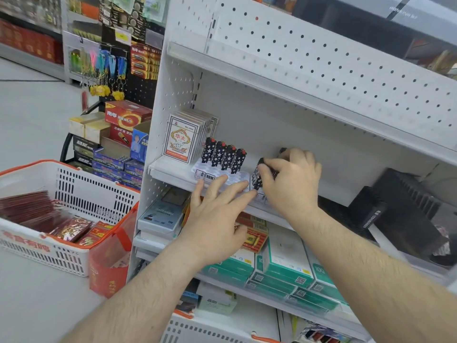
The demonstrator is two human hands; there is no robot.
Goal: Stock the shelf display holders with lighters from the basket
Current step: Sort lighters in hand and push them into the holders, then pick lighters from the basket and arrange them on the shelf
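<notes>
A white display holder (201,167) sits at the front of the middle shelf, with several black star-patterned lighters (223,156) standing upright in its back row. My left hand (217,206) lies flat with straight fingers on the holder's front edge. My right hand (289,179) pinches one black star-patterned lighter (257,180), held tilted just right of the holder. Another dark lighter top (283,151) peeks out behind that hand. The white and orange basket (81,186) stands at the left; no lighters show in it.
Packs of playing cards (184,137) stand left of the holder. Black boxes (405,206) occupy the shelf's right end. Green and white boxes (284,266) fill the shelf below. The basket holds red envelopes (71,229). Battery cartons (118,134) are stacked beyond it.
</notes>
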